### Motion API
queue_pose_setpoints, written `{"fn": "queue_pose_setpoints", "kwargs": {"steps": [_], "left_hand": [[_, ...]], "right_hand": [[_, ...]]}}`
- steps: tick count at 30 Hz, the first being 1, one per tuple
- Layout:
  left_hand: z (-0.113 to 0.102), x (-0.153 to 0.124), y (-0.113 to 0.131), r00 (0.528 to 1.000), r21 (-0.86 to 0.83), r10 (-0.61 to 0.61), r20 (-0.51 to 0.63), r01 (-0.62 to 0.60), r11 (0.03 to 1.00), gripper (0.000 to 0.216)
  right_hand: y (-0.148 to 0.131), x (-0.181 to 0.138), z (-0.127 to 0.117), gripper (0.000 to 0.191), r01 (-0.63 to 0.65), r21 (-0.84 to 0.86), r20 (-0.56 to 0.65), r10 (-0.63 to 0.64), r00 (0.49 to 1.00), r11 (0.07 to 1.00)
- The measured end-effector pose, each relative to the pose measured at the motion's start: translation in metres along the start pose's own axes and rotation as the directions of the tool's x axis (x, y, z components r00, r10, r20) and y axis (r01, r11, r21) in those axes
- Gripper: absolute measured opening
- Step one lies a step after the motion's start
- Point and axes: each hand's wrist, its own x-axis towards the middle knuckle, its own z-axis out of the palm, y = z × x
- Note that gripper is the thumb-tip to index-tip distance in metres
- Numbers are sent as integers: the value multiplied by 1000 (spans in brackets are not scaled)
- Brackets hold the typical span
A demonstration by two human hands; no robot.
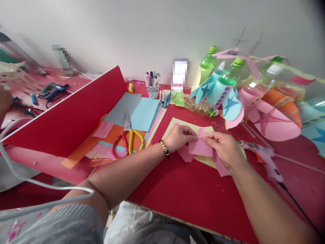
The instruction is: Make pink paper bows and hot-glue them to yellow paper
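Note:
Between my two hands is a small pink paper piece [200, 148], pinched along its upper edge. My left hand [181, 137], with a beaded bracelet at the wrist, grips its left side between thumb and forefinger. The right side is pinched the same way by my right hand [224, 147]. Under the hands lies a pale yellow sheet [172, 126] with more pink paper pieces [222, 166] on it. Scissors [128, 135] with one red and one yellow handle rest on coloured paper left of my left hand.
A pink-and-white glue gun [266, 157] lies to the right. Bottles dressed in coloured paper [230, 91] crowd the back right. Behind are a pen cup [152, 90] and blue sheets [137, 108]. A red board [76, 118] stands at left, with part of another person's hand [4, 101] beyond it.

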Motion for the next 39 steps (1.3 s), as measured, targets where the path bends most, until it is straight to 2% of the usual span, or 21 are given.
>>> {"fn": "queue_pose_setpoints", "kwargs": {"steps": [7,14,17,23,27,30,33,36,39], "left_hand": [[2,-3,2,997,-269,-79,-12,73,960,20],[3,-5,7,987,-320,-153,-39,132,938,18],[4,-5,7,987,-297,-155,-43,135,945,18],[3,-4,4,997,-194,-65,-35,57,979,20],[1,0,-2,998,-28,-37,-49,36,999,16],[-2,2,-4,999,91,18,-41,-14,996,16],[-4,2,-5,997,162,62,-37,-56,985,15],[-3,1,-4,996,175,78,-43,-69,982,14],[-2,-1,-3,998,126,41,-44,-36,991,16]], "right_hand": [[7,3,2,23,-31,181,-35,38,999,983],[9,4,2,19,-63,272,-33,75,997,960],[9,5,1,20,-69,249,-52,85,995,966],[6,4,0,17,-34,174,-39,41,998,984],[3,4,-1,18,-16,125,-21,18,1000,992],[-1,3,0,26,-68,117,8,67,998,991],[-5,2,0,25,-97,107,48,93,995,990],[-7,2,1,21,-83,108,27,81,996,991],[-5,3,1,19,-67,120,0,67,998,991]]}}
